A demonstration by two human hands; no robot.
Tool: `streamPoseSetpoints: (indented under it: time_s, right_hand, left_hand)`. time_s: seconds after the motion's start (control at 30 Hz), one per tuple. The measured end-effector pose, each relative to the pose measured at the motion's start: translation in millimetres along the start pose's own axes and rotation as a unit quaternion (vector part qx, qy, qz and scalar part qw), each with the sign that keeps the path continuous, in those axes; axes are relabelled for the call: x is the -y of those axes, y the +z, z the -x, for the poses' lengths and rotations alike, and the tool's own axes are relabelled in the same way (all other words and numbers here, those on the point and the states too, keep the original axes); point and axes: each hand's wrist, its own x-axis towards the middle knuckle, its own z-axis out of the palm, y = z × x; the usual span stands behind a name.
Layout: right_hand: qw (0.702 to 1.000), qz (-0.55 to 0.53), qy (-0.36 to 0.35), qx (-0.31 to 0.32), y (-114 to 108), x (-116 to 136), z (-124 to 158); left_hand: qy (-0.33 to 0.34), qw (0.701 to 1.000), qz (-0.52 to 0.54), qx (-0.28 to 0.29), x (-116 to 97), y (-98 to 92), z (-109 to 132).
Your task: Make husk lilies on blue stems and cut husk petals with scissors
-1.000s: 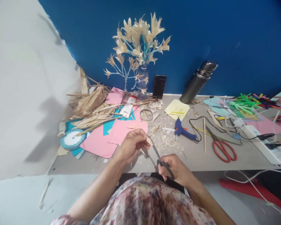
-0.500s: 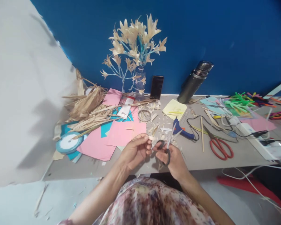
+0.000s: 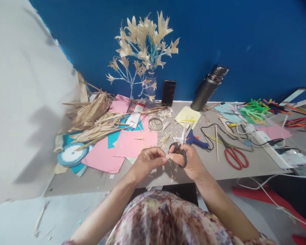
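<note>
My left hand (image 3: 149, 162) pinches a small pale piece of husk (image 3: 167, 157), mostly hidden by the fingertips. My right hand (image 3: 191, 161) has its fingers through the black handles of a pair of scissors (image 3: 183, 136), whose blades point away from me. The right thumb and fingertips meet the left fingertips at the husk piece. Beyond the hands lie pale husk scraps (image 3: 165, 139), and just right of the blades rests a blue glue gun (image 3: 197, 141).
Dried husks (image 3: 94, 115), pink paper (image 3: 136, 143) and a ribbon spool (image 3: 72, 154) lie left. Husk flowers (image 3: 148, 41), a phone (image 3: 168, 93) and a flask (image 3: 209, 88) stand behind. Red-handled scissors (image 3: 236, 158), a power strip (image 3: 270, 149) and green pipe cleaners (image 3: 255, 109) are right.
My hands have come together, and the right thumb now reaches the husk piece. The scissors have turned in my right hand, their blades now pointing more directly toward the wall.
</note>
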Motion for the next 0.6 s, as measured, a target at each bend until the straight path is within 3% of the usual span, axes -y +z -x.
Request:
streamPoseSetpoints:
  time_s: [0.13,0.3,0.6]
  right_hand:
    - [0.999,0.013,-0.027,-0.045,10,-3,5]
    - [0.996,0.037,-0.031,0.08,27,-16,25]
    - [0.994,0.035,-0.01,0.107,29,-26,31]
  left_hand:
    - [0.021,0.995,0.083,-0.059,5,6.6,-2]
    - [0.04,0.966,0.22,-0.132,7,15.8,-6]
    - [0.068,0.959,0.224,-0.162,10,20.6,-10]
